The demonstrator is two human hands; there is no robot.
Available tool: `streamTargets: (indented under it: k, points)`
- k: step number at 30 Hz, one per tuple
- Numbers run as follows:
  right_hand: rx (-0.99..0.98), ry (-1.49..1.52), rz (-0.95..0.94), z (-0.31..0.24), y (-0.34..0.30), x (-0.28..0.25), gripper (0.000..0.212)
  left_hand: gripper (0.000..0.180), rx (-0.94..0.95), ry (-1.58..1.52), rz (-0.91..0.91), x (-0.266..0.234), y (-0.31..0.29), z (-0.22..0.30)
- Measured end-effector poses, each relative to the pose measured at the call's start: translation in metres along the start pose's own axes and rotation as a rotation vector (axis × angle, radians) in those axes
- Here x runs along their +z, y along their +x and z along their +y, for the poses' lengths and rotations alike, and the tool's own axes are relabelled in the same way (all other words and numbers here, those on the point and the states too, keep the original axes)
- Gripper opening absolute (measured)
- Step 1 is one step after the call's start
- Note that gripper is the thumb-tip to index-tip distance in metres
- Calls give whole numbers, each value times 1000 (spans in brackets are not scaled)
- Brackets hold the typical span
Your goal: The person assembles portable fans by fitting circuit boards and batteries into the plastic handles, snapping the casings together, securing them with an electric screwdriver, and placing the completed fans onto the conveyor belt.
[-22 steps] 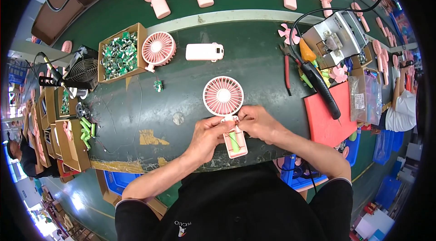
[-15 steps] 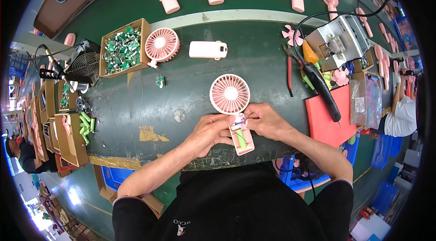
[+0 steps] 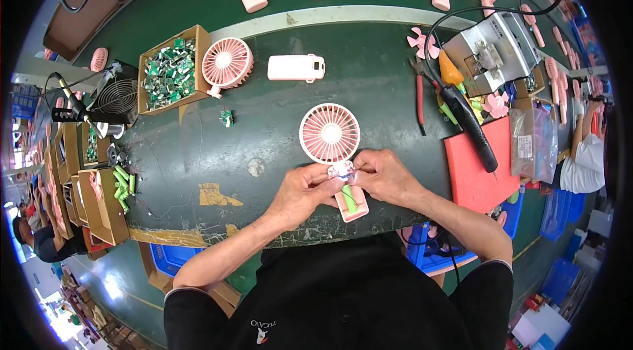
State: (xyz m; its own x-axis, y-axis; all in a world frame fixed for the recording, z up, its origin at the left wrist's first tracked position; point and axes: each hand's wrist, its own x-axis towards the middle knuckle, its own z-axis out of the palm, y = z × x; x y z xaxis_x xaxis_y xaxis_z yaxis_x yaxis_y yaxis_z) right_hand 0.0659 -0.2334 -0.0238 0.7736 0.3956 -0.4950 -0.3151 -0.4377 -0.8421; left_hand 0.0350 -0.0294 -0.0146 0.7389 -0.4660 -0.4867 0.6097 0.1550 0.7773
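A pink handheld fan [image 3: 330, 134] lies on the green bench in front of me, its round grille away from me and its handle toward me. The handle is uncovered and shows a green battery cell [image 3: 349, 199] and thin wires inside. My left hand [image 3: 301, 193] pinches the neck of the fan from the left. From the right, my right hand [image 3: 384, 177] has thumb and finger closed at the same spot, by the wires below the grille. Whatever small part lies between the fingertips is too small to make out.
Beyond lie a pink handle cover [image 3: 296, 68], another fan [image 3: 227, 62], and a box of green circuit boards [image 3: 173, 70]. One loose board [image 3: 227, 118] sits left. At right are red-handled cutters [image 3: 420, 103], a black soldering iron [image 3: 469, 127] and a red pad [image 3: 478, 169]. Green cells [image 3: 122, 187] lie far left.
Both hands stay at the fan's neck. The left thumb has shifted slightly lower and the fingertips have come closer together over the wires. The whole view has shifted a little.
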Motion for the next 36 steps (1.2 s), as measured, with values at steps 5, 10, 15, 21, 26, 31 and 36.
streamTargets:
  k: [5,10,15,21,26,31,36]
  points:
    - [250,309,-158,-15,-1,-5,11,27,-11,55,83,0,-2,0]
    - [217,323,-210,-14,1,-6,11,27,15,40,38,-3,-1,3]
    - [154,310,-282,-10,4,-11,13,27,-6,58,48,-6,0,2]
    - [263,381,-370,-18,5,-16,22,28,-2,60,64,-5,0,1]
    - [236,368,-333,-7,8,-11,23,27,0,30,66,-7,3,-4]
    - [172,372,-300,-8,12,-13,25,27,-11,38,83,-5,7,2]
    - [147,404,-319,-8,12,-10,21,26,-16,32,95,-3,2,5]
